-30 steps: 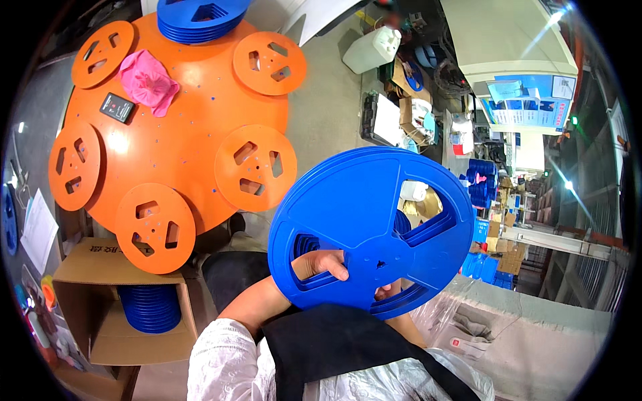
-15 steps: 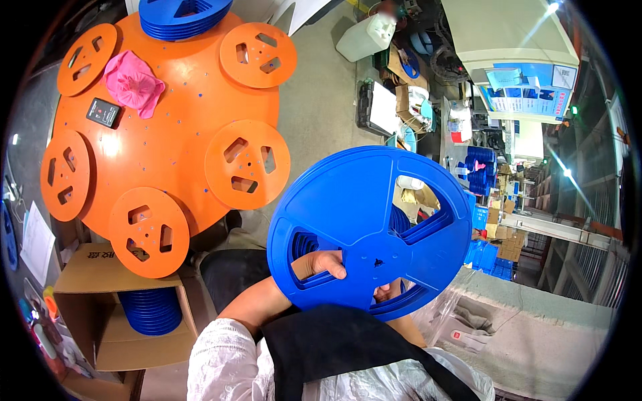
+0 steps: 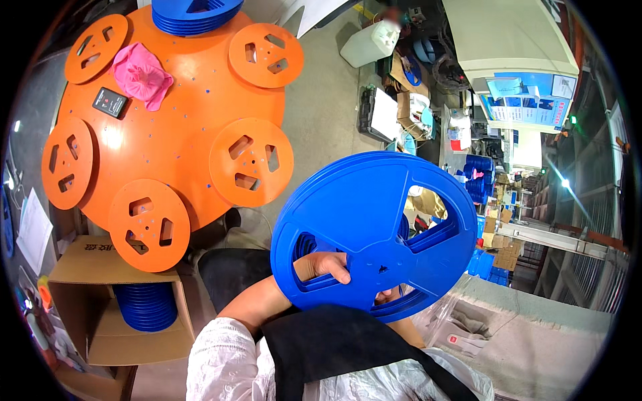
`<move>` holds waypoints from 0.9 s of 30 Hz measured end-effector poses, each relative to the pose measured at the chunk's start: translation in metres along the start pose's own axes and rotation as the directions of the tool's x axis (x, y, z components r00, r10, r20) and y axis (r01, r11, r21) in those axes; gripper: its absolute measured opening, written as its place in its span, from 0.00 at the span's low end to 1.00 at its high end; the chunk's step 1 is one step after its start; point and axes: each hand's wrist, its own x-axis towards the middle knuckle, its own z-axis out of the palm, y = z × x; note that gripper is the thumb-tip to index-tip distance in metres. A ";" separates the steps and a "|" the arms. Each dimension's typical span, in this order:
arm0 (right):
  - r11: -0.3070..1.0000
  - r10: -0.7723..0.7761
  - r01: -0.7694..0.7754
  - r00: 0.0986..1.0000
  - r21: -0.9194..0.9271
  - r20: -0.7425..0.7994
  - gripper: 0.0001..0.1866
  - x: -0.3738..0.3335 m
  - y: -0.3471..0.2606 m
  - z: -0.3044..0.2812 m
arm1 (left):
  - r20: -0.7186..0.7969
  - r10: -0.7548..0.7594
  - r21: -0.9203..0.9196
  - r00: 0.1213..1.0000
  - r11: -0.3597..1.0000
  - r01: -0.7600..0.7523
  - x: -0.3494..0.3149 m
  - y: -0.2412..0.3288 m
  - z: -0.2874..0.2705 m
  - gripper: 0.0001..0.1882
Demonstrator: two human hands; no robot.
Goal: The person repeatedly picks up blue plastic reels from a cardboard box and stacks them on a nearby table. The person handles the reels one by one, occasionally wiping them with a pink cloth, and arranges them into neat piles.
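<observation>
While gripped, blue reel (image 3: pixel 374 234) above left hand (image 3: pixel 321 266).

One head-worn fisheye view looks steeply down from the person's head, facing forward over the chest. The blue reel (image 3: pixel 374 234) sits very close beneath the lens; the round orange worktop (image 3: pixel 170 120) lies farther off at upper left, edges bending toward the rim.

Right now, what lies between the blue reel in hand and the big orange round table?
Head view: only a strip of bare grey floor separates the blue reel, gripped by the left hand, from the orange table.
</observation>
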 end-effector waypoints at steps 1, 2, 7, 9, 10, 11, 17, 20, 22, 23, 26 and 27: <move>1.000 -0.001 0.001 1.000 -0.005 0.000 0.16 0.000 0.000 0.001 | -0.001 0.004 0.001 1.000 1.000 -0.004 0.000 -0.001 0.001 0.45; 1.000 -0.002 0.002 1.000 -0.008 -0.002 0.15 0.000 0.000 0.001 | -0.001 0.006 0.002 1.000 1.000 -0.006 0.000 -0.001 0.001 0.45; 1.000 -0.014 0.014 0.999 -0.017 -0.032 0.15 -0.005 0.000 0.006 | 0.007 0.021 -0.018 1.000 1.000 -0.021 -0.001 -0.003 0.005 0.45; 1.000 -0.013 0.012 0.999 -0.023 -0.038 0.15 -0.005 0.001 0.008 | 0.001 0.047 -0.023 0.999 0.999 -0.047 -0.005 -0.004 0.008 0.45; 0.999 -0.015 0.014 0.999 -0.033 -0.047 0.15 -0.003 0.001 0.011 | -0.003 0.068 -0.028 0.998 0.997 -0.068 -0.006 -0.002 0.009 0.45; 0.999 -0.023 0.020 0.998 -0.040 -0.064 0.14 -0.003 0.002 0.014 | -0.004 0.087 -0.037 0.996 0.996 -0.087 -0.008 -0.002 0.011 0.45; 0.979 -0.204 0.201 0.973 0.046 0.106 0.15 0.033 0.004 -0.001 | -0.041 0.411 -0.234 0.911 0.882 -0.408 -0.037 0.002 0.023 0.44; 0.982 -0.142 0.132 0.988 0.133 0.064 0.19 0.040 0.001 0.008 | -0.066 0.610 -0.249 0.790 0.756 -0.605 -0.060 0.007 0.016 0.43; 0.993 -0.116 0.114 0.987 -0.017 -0.113 0.20 0.036 0.001 0.015 | -0.044 0.697 -0.250 0.716 0.686 -0.684 -0.075 0.016 0.025 0.43; 0.991 -0.135 0.132 0.972 -0.030 -0.190 0.16 0.034 0.003 0.026 | -0.099 0.702 -0.283 0.705 0.660 -0.696 -0.085 0.018 0.036 0.42; 0.992 -0.129 0.130 0.986 0.001 -0.104 0.19 0.034 0.006 0.044 | -0.189 0.739 -0.196 0.647 0.617 -0.762 -0.112 0.021 0.066 0.43; 0.994 -0.104 0.103 0.994 0.026 0.015 0.21 0.037 0.007 0.041 | -0.207 0.718 -0.220 0.664 0.627 -0.747 -0.123 0.021 0.077 0.43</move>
